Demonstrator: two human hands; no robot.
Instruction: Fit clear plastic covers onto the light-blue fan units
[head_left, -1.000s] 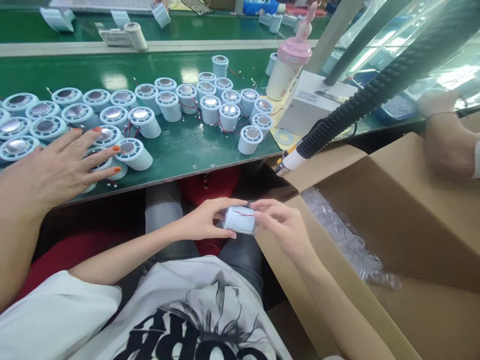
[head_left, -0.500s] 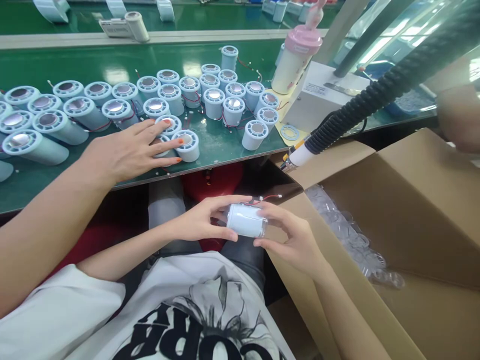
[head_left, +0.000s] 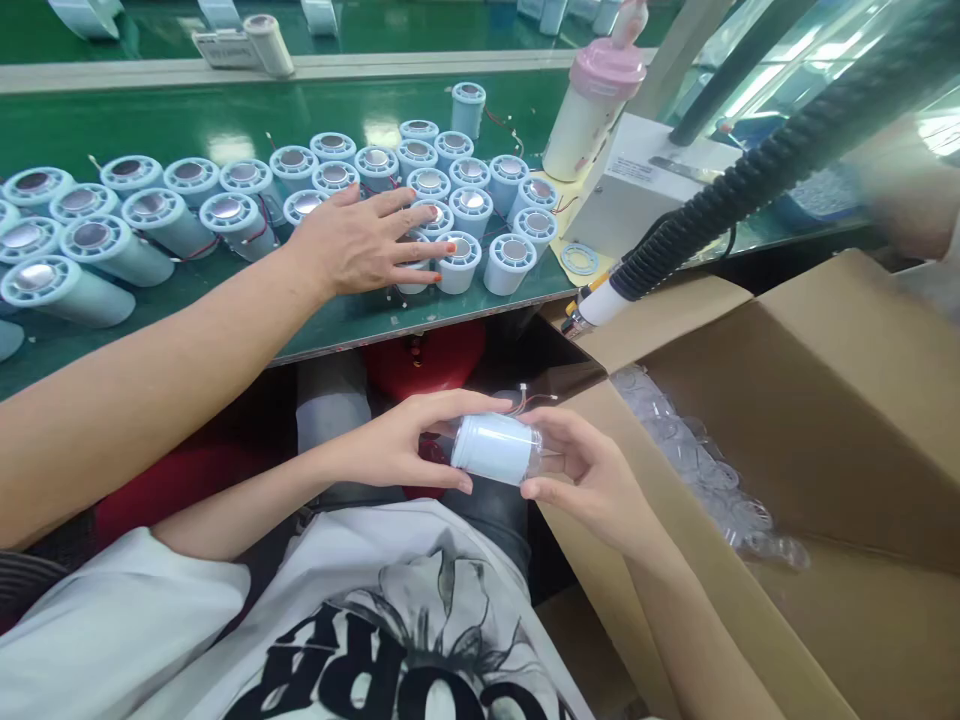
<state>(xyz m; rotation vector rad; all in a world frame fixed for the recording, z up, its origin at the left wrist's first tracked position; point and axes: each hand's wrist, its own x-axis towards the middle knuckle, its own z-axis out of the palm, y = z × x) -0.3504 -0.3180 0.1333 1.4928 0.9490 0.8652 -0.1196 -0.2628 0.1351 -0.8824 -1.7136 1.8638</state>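
Note:
Over my lap, a light blue cylinder (head_left: 495, 450) with thin red wires lies on its side between my two hands. Clear plastic, like a cup or sleeve, shows around its right end. My left hand (head_left: 424, 440) grips the left end, with the thumb below and the fingers above. At the right end, the fingers and thumb of my right hand (head_left: 589, 475) are closed round the clear plastic. How far the plastic covers the cylinder, I cannot tell.
A co-worker's hand (head_left: 367, 240) reaches from the left over several similar upright cylinders (head_left: 510, 265) on the green bench (head_left: 360, 325). To the right stands an open carton (head_left: 847, 440) holding clear plastic pieces (head_left: 697, 460). A black corrugated hose (head_left: 720, 190) hangs above it.
The co-worker's hand has slid right across the bench, pushing cylinders along with it. In my hands the cylinder has turned slightly, and its wires now stick up more.

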